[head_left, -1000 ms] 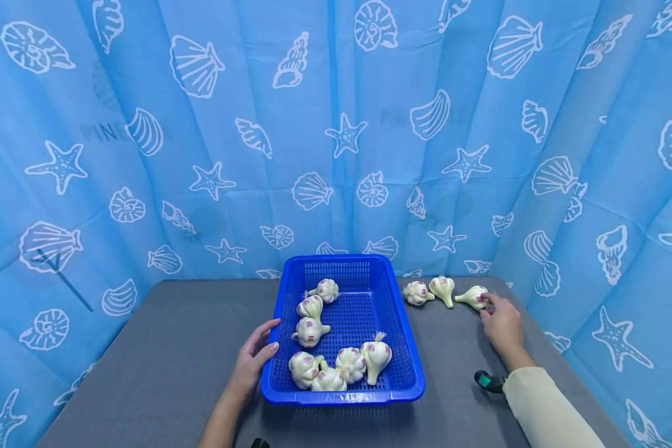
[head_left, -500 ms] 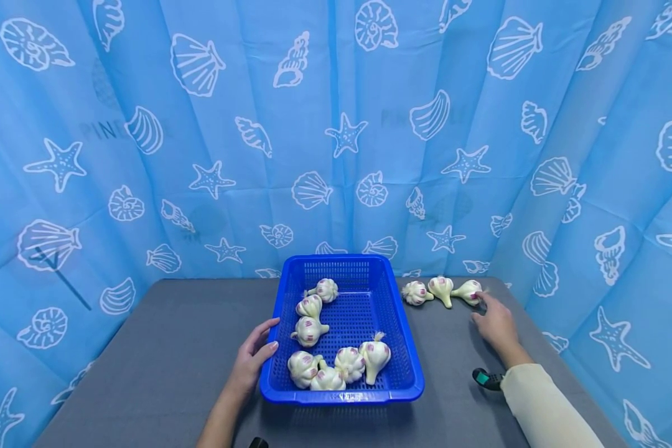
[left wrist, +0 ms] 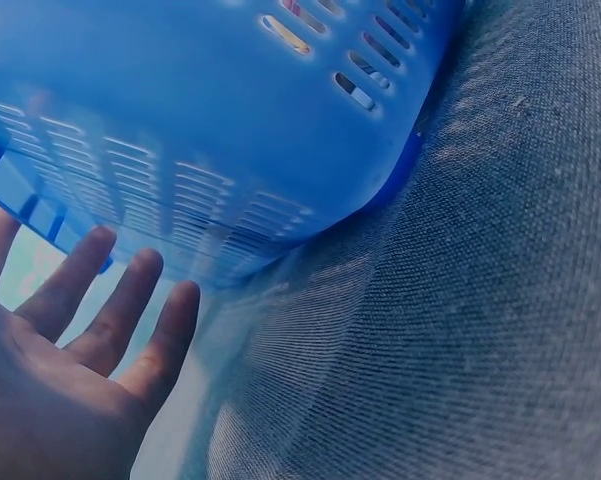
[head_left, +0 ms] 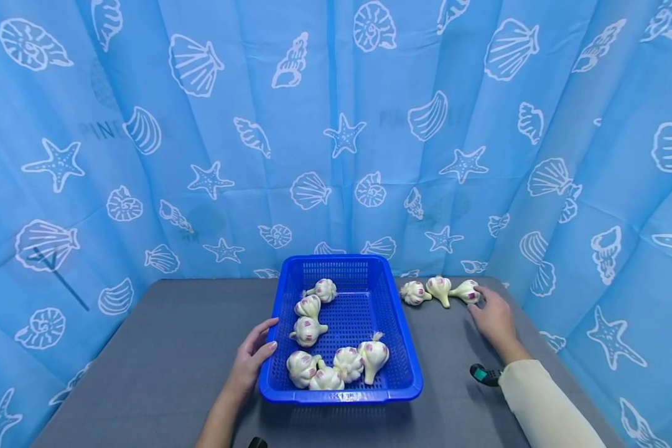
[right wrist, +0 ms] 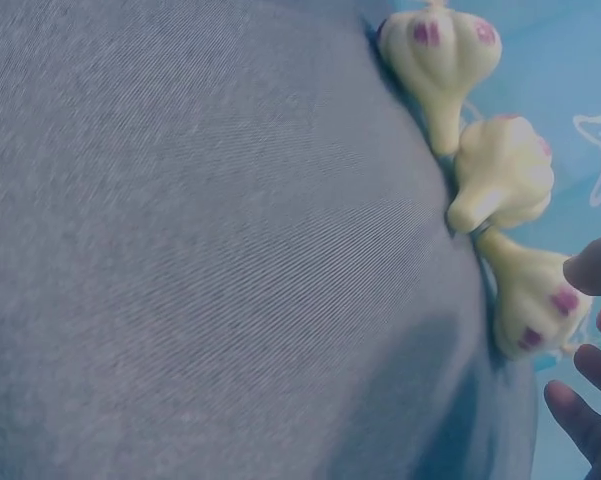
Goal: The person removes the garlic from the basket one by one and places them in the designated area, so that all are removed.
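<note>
My left hand (head_left: 253, 359) lies at the left side of a blue perforated plastic basket (head_left: 415, 379). In the left wrist view, its fingers (left wrist: 115, 320) are extended beside the basket's slotted wall (left wrist: 220, 120). On the right, three white garlic bulbs with purple patches form a row. My right hand (head_left: 495, 320) is at the rightmost garlic bulb (head_left: 466, 291), fingertips touching its rounded end. The right wrist view has that bulb (right wrist: 532, 300) with its stem toward the middle bulb (right wrist: 510, 170), and my loosely bent fingers (right wrist: 600, 270) around its far end without enclosing it.
Several garlic bulbs (head_left: 308, 333) lie inside the basket, along its left side and front. The grey cloth-covered table (head_left: 190, 348) reaches back to a blue shell-print curtain (head_left: 341, 155). A black strap piece with a green patch (head_left: 484, 374) is by my right wrist.
My right hand has slid leftward, pushing the rightmost garlic bulb up close to the middle one. My left hand and the basket stay put.
</note>
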The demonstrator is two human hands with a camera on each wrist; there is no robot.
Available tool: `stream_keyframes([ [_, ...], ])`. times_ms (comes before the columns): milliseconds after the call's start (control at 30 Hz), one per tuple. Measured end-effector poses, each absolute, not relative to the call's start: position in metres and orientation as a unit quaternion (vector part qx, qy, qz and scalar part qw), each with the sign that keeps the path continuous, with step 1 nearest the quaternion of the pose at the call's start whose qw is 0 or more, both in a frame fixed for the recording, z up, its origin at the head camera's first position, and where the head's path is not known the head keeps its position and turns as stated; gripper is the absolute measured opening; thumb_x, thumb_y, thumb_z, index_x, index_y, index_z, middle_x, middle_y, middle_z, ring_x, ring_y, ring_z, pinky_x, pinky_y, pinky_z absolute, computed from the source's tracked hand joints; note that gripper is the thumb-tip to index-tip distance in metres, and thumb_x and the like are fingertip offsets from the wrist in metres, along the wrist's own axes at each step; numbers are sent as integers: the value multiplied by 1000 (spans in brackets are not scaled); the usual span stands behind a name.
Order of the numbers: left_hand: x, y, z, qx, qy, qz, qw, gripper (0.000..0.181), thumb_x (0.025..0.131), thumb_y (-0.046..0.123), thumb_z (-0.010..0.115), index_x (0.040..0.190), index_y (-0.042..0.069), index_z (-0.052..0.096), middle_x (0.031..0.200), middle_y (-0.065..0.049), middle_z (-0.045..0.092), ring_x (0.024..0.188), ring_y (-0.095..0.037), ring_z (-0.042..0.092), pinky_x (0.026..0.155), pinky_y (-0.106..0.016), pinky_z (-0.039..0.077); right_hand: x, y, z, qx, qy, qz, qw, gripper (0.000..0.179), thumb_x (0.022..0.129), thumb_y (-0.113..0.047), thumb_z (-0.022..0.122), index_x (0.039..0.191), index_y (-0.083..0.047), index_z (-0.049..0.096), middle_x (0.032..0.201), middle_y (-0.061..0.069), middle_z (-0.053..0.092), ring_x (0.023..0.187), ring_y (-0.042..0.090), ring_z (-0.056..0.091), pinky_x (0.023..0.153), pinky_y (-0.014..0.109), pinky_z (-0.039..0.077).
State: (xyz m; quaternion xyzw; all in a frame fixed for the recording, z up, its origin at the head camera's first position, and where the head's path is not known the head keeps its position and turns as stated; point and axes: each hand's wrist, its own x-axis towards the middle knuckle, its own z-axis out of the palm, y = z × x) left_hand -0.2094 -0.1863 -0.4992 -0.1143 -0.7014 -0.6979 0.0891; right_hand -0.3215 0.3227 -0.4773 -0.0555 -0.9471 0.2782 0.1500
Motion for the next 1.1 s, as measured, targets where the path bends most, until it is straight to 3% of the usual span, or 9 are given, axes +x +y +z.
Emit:
stream_keyframes([
  [100, -209, -186, -499, -110, -706, -695, 88, 44, 96, 8, 53, 139, 3, 48, 135, -26, 50, 114, -29, 56, 85, -33, 50, -322, 320, -470, -52, -943, 283, 165, 47, 91, -10, 61, 134, 4, 51, 133, 33, 48, 121, 50, 43, 96, 62, 35],
  [233, -207, -185, -499, -102, -714, -688, 82, 44, 96, 12, 53, 140, 6, 48, 138, -25, 48, 119, -40, 52, 90, -44, 49, -324, 315, -460, -43, -940, 285, 184, 44, 91, -11, 61, 131, 4, 53, 126, 32, 52, 115, 49, 48, 91, 60, 39],
  [333, -207, -185, -498, -101, -714, -688, 81, 44, 97, 12, 53, 140, 6, 48, 138, -25, 48, 119, -39, 51, 90, -44, 49, -327, 311, -452, -35, -940, 281, 193, 45, 90, -12, 61, 131, 4, 54, 124, 31, 54, 112, 48, 50, 88, 59, 40],
  [467, -207, -185, -498, -106, -712, -689, 86, 44, 96, 9, 53, 140, 5, 48, 136, -25, 49, 116, -35, 53, 85, -34, 50, -330, 302, -438, -26, -939, 284, 193, 46, 90, -12, 61, 133, 3, 53, 127, 30, 54, 114, 47, 50, 89, 59, 40],
  [767, -207, -185, -499, -108, -711, -690, 79, 44, 97, 12, 53, 141, 7, 48, 139, -25, 47, 120, -43, 50, 90, -50, 48, -341, 270, -413, 1, -917, 337, 213, 44, 95, -13, 58, 136, -1, 52, 133, 27, 52, 118, 44, 50, 88, 58, 43],
  [1100, -208, -185, -498, -109, -703, -698, 83, 44, 96, 8, 53, 140, 4, 48, 137, -25, 49, 116, -34, 53, 85, -33, 50, -345, 229, -397, 40, -885, 400, 234, 46, 94, -13, 61, 139, -6, 52, 137, 19, 52, 117, 39, 53, 81, 53, 48],
])
